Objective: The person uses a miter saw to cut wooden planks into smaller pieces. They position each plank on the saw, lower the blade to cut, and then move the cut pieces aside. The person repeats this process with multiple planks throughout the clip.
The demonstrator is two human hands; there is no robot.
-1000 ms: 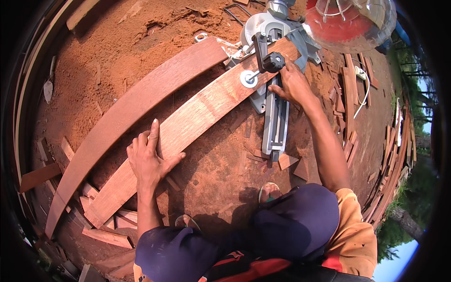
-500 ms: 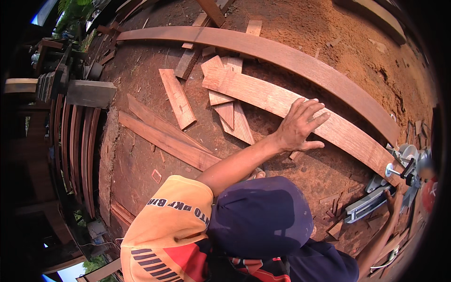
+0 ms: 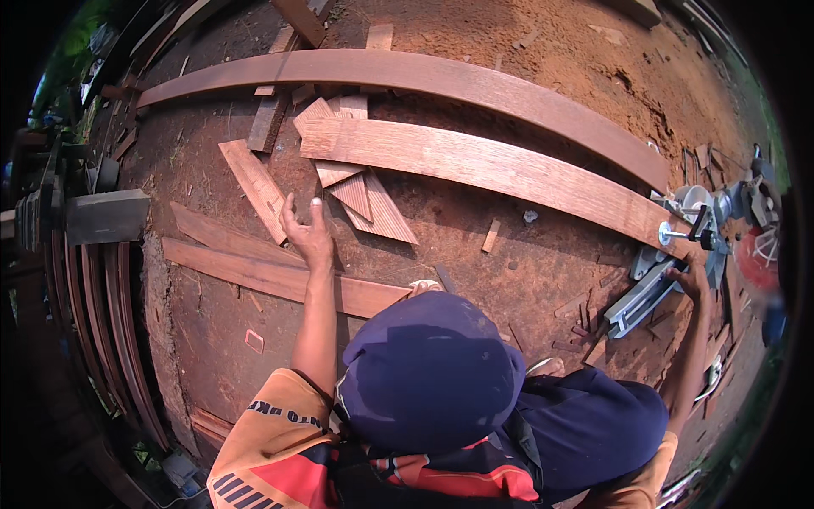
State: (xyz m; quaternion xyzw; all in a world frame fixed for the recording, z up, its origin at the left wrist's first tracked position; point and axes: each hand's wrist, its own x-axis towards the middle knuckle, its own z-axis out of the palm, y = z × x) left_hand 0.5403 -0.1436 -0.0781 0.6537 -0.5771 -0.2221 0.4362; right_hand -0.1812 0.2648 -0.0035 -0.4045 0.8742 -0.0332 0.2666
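Note:
My left hand (image 3: 309, 237) is raised over the ground with fingers apart, holding nothing. A short wooden offcut (image 3: 254, 188) lies just left of its fingers. At the right, my right hand (image 3: 694, 276) is closed at the near edge of a long wooden board (image 3: 475, 172); its fingers are partly hidden. That board's right end lies under the screw clamp (image 3: 676, 232) of a grey mitre saw (image 3: 716, 222). Its left end rests on stacked, angled wood pieces (image 3: 373, 204). Beyond it runs a longer, curved-looking plank (image 3: 407, 72).
Two thin planks (image 3: 263, 270) lie on the dirt left of my feet. Scraps (image 3: 581, 318) are scattered near the saw. A red disc-shaped part (image 3: 757, 254) is beyond the saw. Long boards (image 3: 119, 314) are stacked at far left, and sawdust (image 3: 585, 59) covers the far ground.
My left hand has come off the long board and swung left toward the short offcut. My right hand stays by the clamp. The whole view has shifted, with the scene sliding left.

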